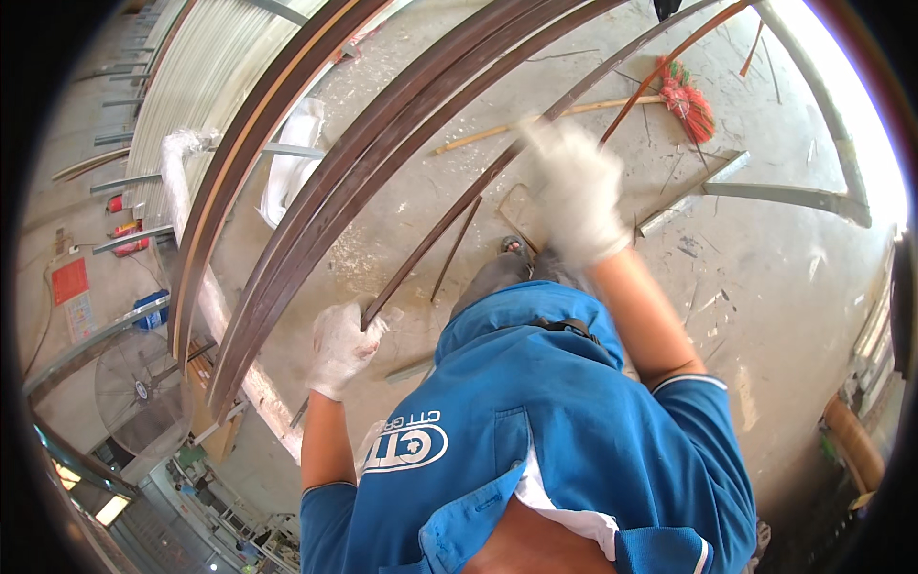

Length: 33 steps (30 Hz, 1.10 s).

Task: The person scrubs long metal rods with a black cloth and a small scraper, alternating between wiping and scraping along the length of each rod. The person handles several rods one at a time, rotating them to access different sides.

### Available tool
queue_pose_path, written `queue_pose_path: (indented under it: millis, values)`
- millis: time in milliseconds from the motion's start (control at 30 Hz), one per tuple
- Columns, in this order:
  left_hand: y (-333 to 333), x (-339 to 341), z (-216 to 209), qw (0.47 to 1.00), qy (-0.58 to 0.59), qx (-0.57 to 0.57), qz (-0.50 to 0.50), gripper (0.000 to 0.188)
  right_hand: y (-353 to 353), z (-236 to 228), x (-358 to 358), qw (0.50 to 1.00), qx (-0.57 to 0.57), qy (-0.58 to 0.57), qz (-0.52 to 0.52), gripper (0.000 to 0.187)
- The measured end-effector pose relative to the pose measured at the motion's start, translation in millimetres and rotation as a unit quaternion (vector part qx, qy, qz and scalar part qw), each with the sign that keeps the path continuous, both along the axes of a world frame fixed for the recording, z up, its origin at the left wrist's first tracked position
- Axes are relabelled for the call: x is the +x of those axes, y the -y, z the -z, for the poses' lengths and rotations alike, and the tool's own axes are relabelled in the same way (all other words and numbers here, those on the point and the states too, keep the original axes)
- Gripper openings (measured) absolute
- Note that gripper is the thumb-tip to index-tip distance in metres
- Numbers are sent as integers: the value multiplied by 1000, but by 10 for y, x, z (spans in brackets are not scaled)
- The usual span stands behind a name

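My left hand [346, 350], in a white glove, is closed around the near end of a long, narrow dark brown strip [435, 237]. The strip slants up and to the right from that hand. My right hand [581, 196], also gloved, is smeared by motion. Its fingertips overlap the strip farther along, and whether they grip it is unclear. Left of the strip, long wider brown profiles [330, 187] run side by side, apart from my hands. Another brown profile with a tan stripe [225, 182] lies farther left.
A broom with red bristles [687, 103] lies on the floor ahead, its handle passing behind my right hand. Metal bars [693, 194] form a frame at the right. Thin offcuts are scattered about. At the left are a plastic-wrapped rack bar [180, 182], pale stacked panels [196, 81] and a fan [143, 390].
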<state>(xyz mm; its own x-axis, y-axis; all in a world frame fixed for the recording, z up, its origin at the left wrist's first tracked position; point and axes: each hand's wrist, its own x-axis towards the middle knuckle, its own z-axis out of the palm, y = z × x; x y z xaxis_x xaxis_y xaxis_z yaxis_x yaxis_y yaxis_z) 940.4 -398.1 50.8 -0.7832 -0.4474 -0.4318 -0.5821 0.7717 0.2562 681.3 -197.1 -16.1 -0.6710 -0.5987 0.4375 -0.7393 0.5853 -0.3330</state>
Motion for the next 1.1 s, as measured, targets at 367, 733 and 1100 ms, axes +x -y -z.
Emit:
queue_pose_path:
  millis: [367,733,1100]
  values:
    - [79,-43,32,997,35,63,35,39,-220,-44,-181,972,-215,89,43,30]
    - [94,78,180,979,32,201,8,37,-329,82,-1188,984,-9,20,176,36]
    - [369,222,252,735,5,669,-111,73,-84,36,-472,977,-162,56,126,36]
